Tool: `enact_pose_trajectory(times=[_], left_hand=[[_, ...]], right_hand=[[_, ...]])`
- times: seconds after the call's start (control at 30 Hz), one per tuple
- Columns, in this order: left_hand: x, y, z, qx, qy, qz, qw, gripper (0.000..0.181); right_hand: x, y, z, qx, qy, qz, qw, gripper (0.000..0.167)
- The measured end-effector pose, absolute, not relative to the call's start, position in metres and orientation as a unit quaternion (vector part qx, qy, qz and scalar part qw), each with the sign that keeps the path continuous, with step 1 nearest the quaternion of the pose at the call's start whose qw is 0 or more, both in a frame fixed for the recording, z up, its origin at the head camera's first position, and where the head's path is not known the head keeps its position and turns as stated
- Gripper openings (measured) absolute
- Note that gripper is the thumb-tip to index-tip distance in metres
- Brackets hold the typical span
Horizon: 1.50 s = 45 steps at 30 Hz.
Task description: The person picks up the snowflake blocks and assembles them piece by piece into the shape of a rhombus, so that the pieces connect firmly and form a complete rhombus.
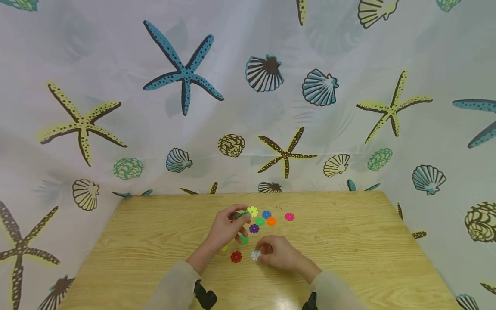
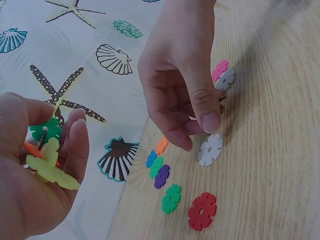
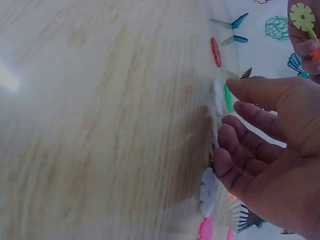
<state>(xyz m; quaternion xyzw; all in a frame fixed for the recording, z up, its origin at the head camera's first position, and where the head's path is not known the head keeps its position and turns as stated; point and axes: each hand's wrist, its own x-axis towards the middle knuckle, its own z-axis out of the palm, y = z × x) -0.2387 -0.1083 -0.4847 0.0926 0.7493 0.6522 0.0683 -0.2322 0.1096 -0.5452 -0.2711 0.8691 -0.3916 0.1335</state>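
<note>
A cluster of joined notched discs (image 2: 50, 168), in yellow, green and orange, is gripped by my left hand (image 1: 227, 224), raised above the table. My right hand (image 1: 280, 254) is low over the wood, its fingers loosely bent beside a white disc (image 1: 255, 255). In the left wrist view, the right thumb tip lies just above that white disc (image 2: 211, 150); whether it touches cannot be told. No disc shows between the fingers of the right hand (image 3: 270, 145) in the right wrist view. A small dark piece by its fingertips is mostly hidden.
On the wooden table (image 1: 155, 241) a red disc (image 1: 236, 257) lies left of the white one. Farther back are purple (image 1: 254, 228), blue (image 1: 266, 214), orange (image 1: 271, 221), pink (image 1: 289, 216) and green discs (image 1: 260, 221). A patterned curtain (image 1: 232, 107) hangs behind the table.
</note>
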Motion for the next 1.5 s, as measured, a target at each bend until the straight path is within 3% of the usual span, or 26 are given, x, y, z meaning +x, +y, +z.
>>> enact_pose_trajectory(times=[0.47,1.0,1.27,1.5], left_hand=[[-0.24,-0.111,-0.487,0.091,0.755,0.647,0.058,0.036],[-0.239,-0.112,-0.492,0.085,0.758,0.644,0.059,0.036],[-0.238,-0.112,-0.491,0.082,0.759,0.644,0.059,0.036],[-0.237,-0.114,-0.491,0.079,0.764,0.638,0.057,0.037]], right_hand=[[-0.229,0.102,-0.551,-0.29,0.884,-0.353,0.095,0.021],[-0.231,0.101,-0.553,-0.264,0.895,-0.338,0.119,0.019],[-0.229,0.102,-0.548,-0.261,0.865,-0.409,0.129,0.015],[-0.235,0.112,-0.528,-0.235,0.836,-0.487,0.097,0.016]])
